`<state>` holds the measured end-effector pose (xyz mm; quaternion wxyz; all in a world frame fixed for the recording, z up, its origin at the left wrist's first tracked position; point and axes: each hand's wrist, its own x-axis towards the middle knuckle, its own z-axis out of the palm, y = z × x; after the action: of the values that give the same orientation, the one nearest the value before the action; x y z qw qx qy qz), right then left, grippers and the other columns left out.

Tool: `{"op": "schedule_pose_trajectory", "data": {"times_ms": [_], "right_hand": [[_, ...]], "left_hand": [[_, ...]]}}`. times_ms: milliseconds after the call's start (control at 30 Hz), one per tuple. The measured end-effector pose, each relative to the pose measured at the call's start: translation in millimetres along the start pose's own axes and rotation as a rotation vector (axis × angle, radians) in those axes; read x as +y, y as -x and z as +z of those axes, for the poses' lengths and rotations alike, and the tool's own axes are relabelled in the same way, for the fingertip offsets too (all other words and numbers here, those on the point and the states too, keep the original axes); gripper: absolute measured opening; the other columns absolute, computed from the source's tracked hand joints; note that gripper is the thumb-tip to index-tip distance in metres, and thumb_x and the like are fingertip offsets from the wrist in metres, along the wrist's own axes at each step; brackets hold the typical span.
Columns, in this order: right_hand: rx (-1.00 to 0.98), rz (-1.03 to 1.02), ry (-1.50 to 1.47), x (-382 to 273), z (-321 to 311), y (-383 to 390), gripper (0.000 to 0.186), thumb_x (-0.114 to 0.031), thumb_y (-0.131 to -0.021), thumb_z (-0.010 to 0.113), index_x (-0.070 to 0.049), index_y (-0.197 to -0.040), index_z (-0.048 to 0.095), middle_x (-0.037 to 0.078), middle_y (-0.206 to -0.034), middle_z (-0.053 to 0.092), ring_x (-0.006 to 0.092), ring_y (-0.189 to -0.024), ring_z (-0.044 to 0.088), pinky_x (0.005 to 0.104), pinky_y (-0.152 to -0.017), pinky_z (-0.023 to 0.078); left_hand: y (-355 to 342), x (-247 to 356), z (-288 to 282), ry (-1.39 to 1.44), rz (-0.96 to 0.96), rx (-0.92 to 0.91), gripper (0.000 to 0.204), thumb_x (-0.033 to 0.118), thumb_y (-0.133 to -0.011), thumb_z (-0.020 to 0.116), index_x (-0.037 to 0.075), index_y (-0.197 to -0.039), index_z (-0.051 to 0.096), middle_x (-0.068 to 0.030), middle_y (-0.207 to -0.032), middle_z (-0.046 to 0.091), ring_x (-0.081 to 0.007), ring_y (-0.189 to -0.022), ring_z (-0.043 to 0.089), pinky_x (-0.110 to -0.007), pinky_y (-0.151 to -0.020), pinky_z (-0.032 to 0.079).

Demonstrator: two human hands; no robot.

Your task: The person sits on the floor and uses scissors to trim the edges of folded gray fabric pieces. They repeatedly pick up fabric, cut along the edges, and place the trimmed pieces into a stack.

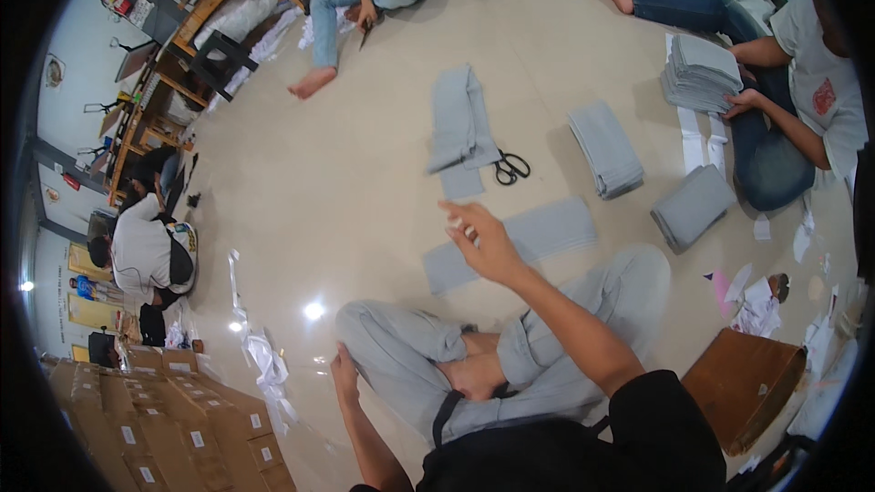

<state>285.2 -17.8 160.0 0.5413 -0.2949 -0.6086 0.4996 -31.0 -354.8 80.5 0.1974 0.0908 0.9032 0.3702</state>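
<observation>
My right hand (488,244) is raised in front of my crossed legs, its index finger stretched out and its other fingers loosely bent, with nothing visible in it. Behind and below it on the floor lies a flat grey cloth strip (551,226). Just beyond are a folded length of grey cloth (458,114) and black-handled scissors (512,168), with the blades seemingly tucked against the cloth. To the right lie a folded grey cloth stack (606,150) and a grey cloth bundle (694,206). My left hand (344,374) rests beside my left knee, its fingers mostly hidden.
At right, a seated person holds a stack of grey cloths (702,73). Another person sits at the far side with scissors (365,32). Cardboard boxes (173,419) are piled at lower left; a brown box (746,387) stands at my right. White scraps (264,360) litter the floor.
</observation>
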Motion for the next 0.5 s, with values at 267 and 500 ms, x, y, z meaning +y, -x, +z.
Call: {"op": "schedule_pose_trajectory", "data": {"times_ms": [267, 500], "right_hand": [[0.089, 0.115, 0.28, 23, -53, -28, 0.02, -0.013, -0.101, 0.067, -0.001, -0.113, 0.077, 0.008, -0.085, 0.072, 0.0129, -0.072, 0.061, 0.0281, -0.064, 0.051], [-0.147, 0.126, 0.356, 77, -24, 4, 0.027, -0.012, -0.101, 0.058, -0.002, -0.119, 0.074, 0.02, -0.103, 0.073, 0.0338, -0.096, 0.07, 0.0443, -0.083, 0.056]], "left_hand": [[-2, 97, 41, 0.079, 0.507, 0.025, 0.036, 0.023, -0.106, 0.063, -0.012, -0.111, 0.07, -0.0141, -0.099, 0.075, -0.017, -0.091, 0.067, -0.032, -0.086, 0.054], [-17, 142, 131, 0.129, 0.596, -0.332, 0.028, 0.021, -0.102, 0.068, -0.005, -0.112, 0.069, -0.0143, -0.098, 0.076, -0.0201, -0.088, 0.073, -0.032, -0.076, 0.058]]}}
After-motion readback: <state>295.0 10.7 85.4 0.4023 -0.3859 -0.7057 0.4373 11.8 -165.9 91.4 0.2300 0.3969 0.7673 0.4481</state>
